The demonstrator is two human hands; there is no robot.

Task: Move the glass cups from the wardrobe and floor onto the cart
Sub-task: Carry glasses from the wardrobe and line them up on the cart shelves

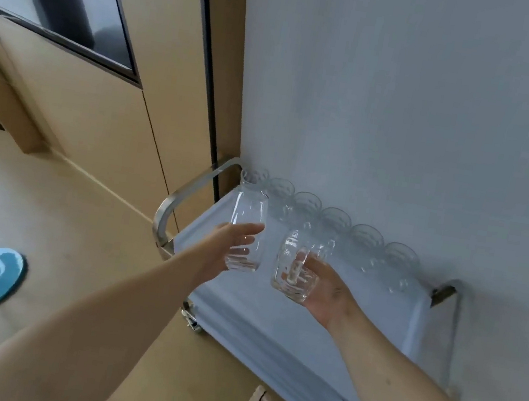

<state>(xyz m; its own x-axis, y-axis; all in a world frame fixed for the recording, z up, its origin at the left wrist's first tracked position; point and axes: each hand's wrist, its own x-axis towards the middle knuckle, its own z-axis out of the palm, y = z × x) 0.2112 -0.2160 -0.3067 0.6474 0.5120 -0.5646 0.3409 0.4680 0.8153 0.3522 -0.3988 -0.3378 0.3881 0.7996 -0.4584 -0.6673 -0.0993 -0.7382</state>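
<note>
Holding one clear glass cup apiece, both hands hover above the pale blue top of the steel-framed cart (271,331). The left hand (226,249) is curled round the lower part of a tall smooth clear glass cup (247,228), whose long axis runs nearly upright, mouth tipped away toward the grey wall (408,101). The right hand (325,288) cradles a ribbed clear glass cup (297,267) from beneath, fingers wrapped round its base, mouth likewise pointing up and away. A row of clear glass cups (338,225) already lines the cart's far edge against the wall. Free surface lies just below and nearer the person than that row; the right hand's cup seems nearer to it, so I judge both cups go down base-first.
</note>
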